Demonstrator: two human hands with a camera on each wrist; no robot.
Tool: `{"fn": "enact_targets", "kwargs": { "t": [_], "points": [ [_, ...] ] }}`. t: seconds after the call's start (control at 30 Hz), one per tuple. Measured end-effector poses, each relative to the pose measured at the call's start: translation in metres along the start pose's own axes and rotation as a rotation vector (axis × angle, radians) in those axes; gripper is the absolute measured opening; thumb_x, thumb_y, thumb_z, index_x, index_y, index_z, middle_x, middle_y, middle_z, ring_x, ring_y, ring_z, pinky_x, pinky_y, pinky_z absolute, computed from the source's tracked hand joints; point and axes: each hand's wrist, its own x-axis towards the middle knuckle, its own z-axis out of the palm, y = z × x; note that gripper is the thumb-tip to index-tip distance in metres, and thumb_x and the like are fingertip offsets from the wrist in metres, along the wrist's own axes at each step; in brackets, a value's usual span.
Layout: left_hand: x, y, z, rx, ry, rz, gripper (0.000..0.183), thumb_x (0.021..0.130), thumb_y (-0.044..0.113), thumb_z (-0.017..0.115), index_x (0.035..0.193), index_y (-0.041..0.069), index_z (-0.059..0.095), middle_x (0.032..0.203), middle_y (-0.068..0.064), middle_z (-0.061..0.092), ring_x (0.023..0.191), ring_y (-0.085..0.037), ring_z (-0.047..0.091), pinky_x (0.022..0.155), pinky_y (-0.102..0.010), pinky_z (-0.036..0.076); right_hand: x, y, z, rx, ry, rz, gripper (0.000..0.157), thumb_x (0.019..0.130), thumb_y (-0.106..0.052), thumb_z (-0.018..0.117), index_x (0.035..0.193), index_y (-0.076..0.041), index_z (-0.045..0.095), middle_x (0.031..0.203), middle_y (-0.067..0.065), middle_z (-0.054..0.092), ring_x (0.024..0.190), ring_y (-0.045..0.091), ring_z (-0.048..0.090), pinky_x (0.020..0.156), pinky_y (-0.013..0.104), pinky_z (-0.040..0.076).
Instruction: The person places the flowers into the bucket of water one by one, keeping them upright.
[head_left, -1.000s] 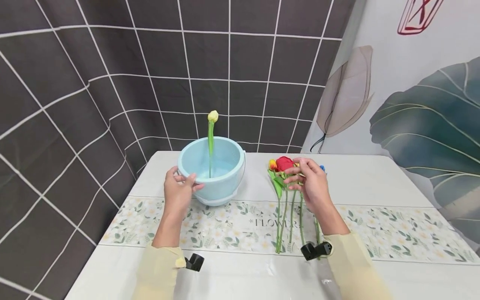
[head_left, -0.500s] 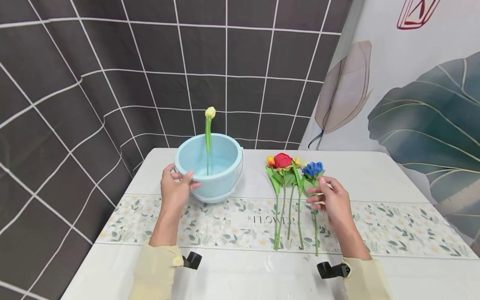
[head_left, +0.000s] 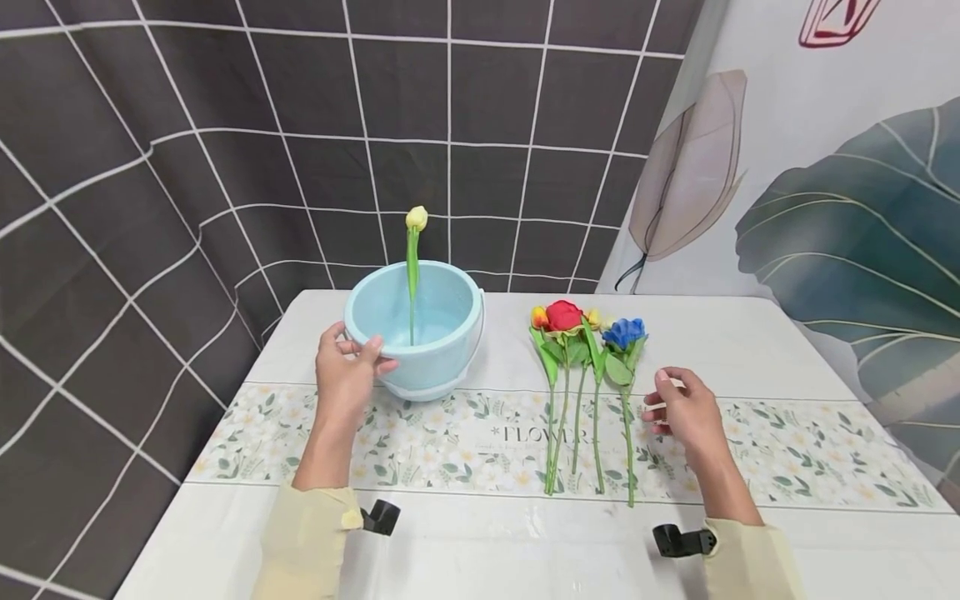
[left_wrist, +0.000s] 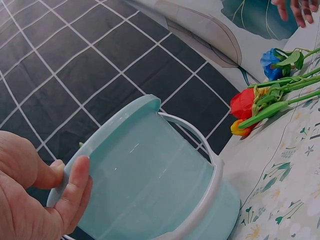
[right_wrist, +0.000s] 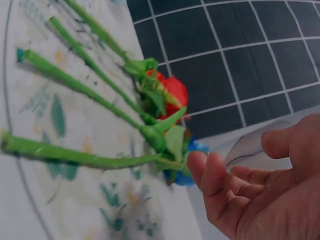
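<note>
A light blue bucket [head_left: 427, 367] stands at the back left of the table, and a single pale yellow tulip [head_left: 412, 267] stands upright inside it. My left hand [head_left: 345, 375] grips the bucket's near-left rim; the left wrist view shows the thumb and fingers [left_wrist: 75, 195] pinching that edge. My right hand [head_left: 690, 417] is in the air with loosely bent fingers and holds nothing. Left of it lies a blue flower [head_left: 624, 333] with a green stem. Beside that lie a red flower [head_left: 564, 317], an orange-yellow tulip [head_left: 539, 317] and other yellow blooms [head_left: 594, 318], stems toward me.
The white table [head_left: 480, 550] carries a floral printed band [head_left: 465, 442] across its middle. Behind it hangs a dark cloth with a white grid [head_left: 487, 100]. A leaf-patterned curtain [head_left: 847, 233] hangs at the right. The bucket's handle [head_left: 480, 333] hangs down its right side.
My right hand has drawn back from over the flowers, moving right and nearer to me, uncovering the blue flower. The left hand keeps its grip on the bucket rim.
</note>
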Motion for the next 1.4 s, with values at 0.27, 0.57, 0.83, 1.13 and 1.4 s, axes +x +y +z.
{"fn": "enact_targets", "kwargs": {
  "t": [0.27,0.57,0.83,1.13,1.4],
  "points": [
    [-0.001,0.000,0.000,0.004,0.006,0.010,0.067,0.100,0.016,0.051,0.154,0.011,0.011,0.114,-0.011,0.038,0.076,-0.010,0.069,0.081,-0.017,0.060,-0.036,-0.044,0.011,-0.005,-0.060,0.135,0.067,0.101,-0.050,0.037,0.146,-0.002,0.028,0.099,0.017,0.060,0.069,0.019,0.065,0.054,0.030,0.061],
    [-0.002,0.000,0.001,0.009,0.005,0.028,0.066,0.100,0.015,0.051,0.154,0.011,0.012,0.113,-0.010,0.038,0.077,-0.010,0.069,0.083,-0.017,0.060,-0.040,-0.043,0.020,-0.010,-0.086,0.161,0.064,0.101,-0.046,0.042,0.143,0.001,0.031,0.096,0.015,0.060,0.067,0.016,0.062,0.054,0.024,0.059],
    [-0.001,0.000,0.001,0.003,0.016,0.024,0.066,0.100,0.015,0.051,0.154,0.011,0.012,0.112,-0.010,0.038,0.076,-0.010,0.069,0.082,-0.017,0.060,-0.040,-0.040,0.026,-0.078,-0.108,0.149,0.056,0.102,-0.027,0.048,0.144,0.004,0.029,0.098,0.017,0.061,0.073,0.020,0.060,0.060,0.029,0.058],
    [-0.002,0.001,0.001,0.014,0.015,0.010,0.067,0.100,0.017,0.051,0.154,0.012,0.012,0.113,-0.010,0.038,0.077,-0.011,0.069,0.082,-0.017,0.060,-0.040,-0.040,0.034,-0.166,-0.022,0.126,0.056,0.097,-0.018,0.059,0.141,0.006,0.034,0.072,0.008,0.056,0.068,0.022,0.056,0.051,0.029,0.047],
    [-0.003,0.001,0.001,0.009,0.013,0.015,0.067,0.100,0.015,0.051,0.154,0.010,0.012,0.113,-0.011,0.039,0.076,-0.010,0.069,0.082,-0.018,0.060,-0.041,-0.038,0.040,-0.205,0.035,0.096,0.053,0.091,-0.010,0.063,0.134,0.010,0.039,0.087,0.019,0.064,0.065,0.024,0.058,0.047,0.029,0.047]
  ]
}}
